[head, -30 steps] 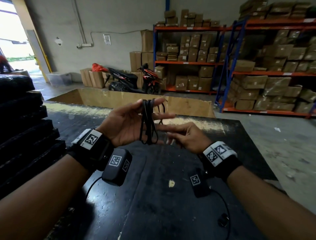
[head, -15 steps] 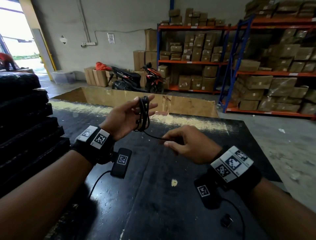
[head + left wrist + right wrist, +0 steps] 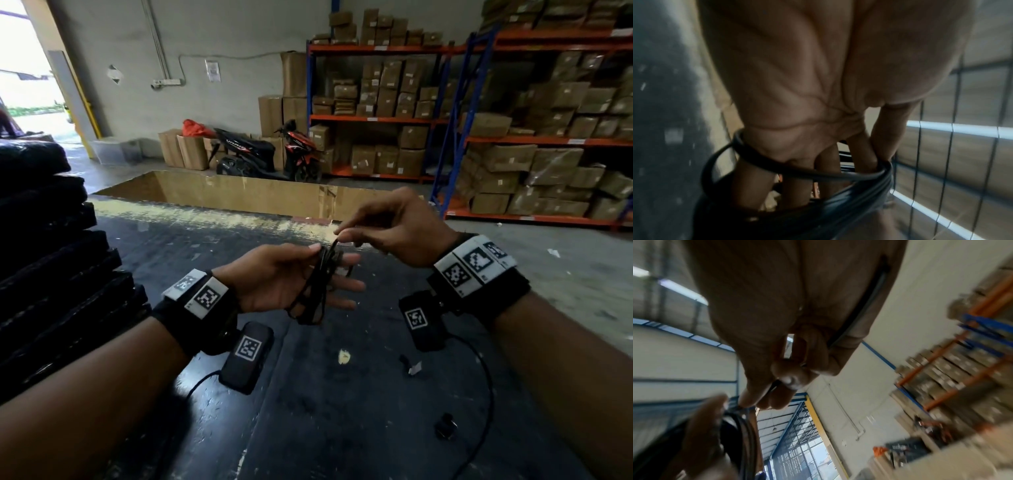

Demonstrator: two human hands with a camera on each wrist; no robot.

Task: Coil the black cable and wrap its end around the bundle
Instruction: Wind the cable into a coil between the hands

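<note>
Item: black cable (image 3: 317, 284), coiled into a narrow bundle of several loops, held in the air above your dark table (image 3: 308, 411), between your two hands. The loops hang across the fingers of your left hand (image 3: 274, 281), palm turned up, the thumb pressing the top of the bundle against the fingers while the remaining fingers reach out straight beyond it; the left wrist view shows the strands (image 3: 818, 175) lying across the base of those fingers (image 3: 793, 191). Your right hand (image 3: 394, 229) sits just above and right of the bundle, thumb and forefinger pinching the free end of the cable where it rises from the top of the coil; the right wrist view shows that end (image 3: 774, 387) nipped at the fingertips (image 3: 789, 381), other fingers curled. Both wrists carry bands with printed markers. On the table near you: two small dark bits and one pale scrap, too small to identify. At your left, a stack of black pads (image 3: 44, 246). Beyond the table: a large open cardboard box (image 3: 239, 198), a parked scooter (image 3: 263, 154), shelving (image 3: 455, 120) loaded with cartons.
</note>
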